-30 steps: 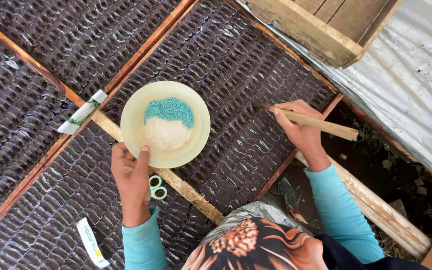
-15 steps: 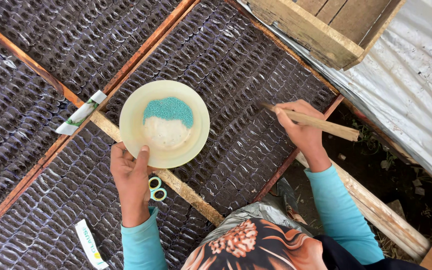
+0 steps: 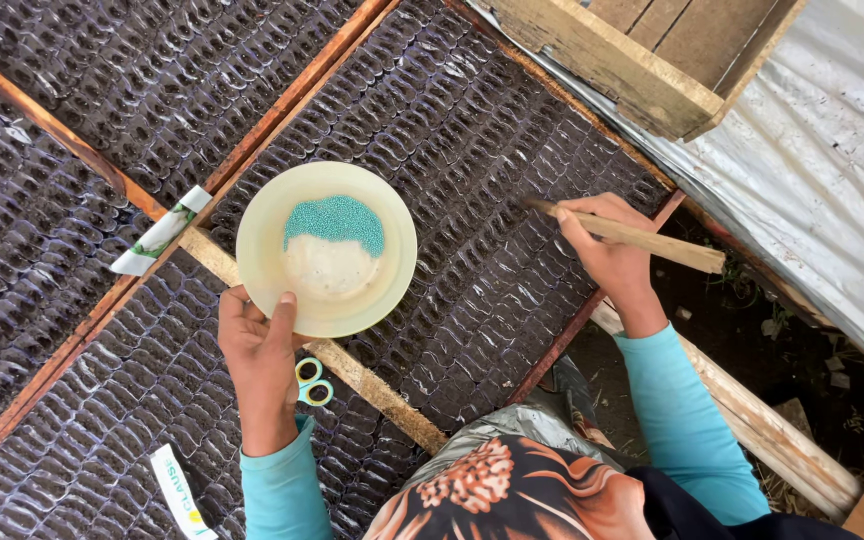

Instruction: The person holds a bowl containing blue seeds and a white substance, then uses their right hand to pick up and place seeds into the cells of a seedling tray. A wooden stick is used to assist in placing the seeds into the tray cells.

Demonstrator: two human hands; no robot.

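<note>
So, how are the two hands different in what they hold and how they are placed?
The left hand grips the rim of a round pale bowl with teal beads; the right hand holds a thin wooden stick. The left hand sits near the body, while the right hand reaches farther out, stick tip at the dark seedling tray. Both wear teal sleeves.

free: tray cells point(image 3: 472, 150) right of bowl point(image 3: 272, 270) | blocked: scissors point(image 3: 312, 380) below bowl, packet point(image 3: 160, 232) left, crate point(image 3: 642, 60) upper right

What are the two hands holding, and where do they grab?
The left hand holds the pale yellow bowl by its near rim. The right hand holds the wooden stick near its pointed end.
</note>
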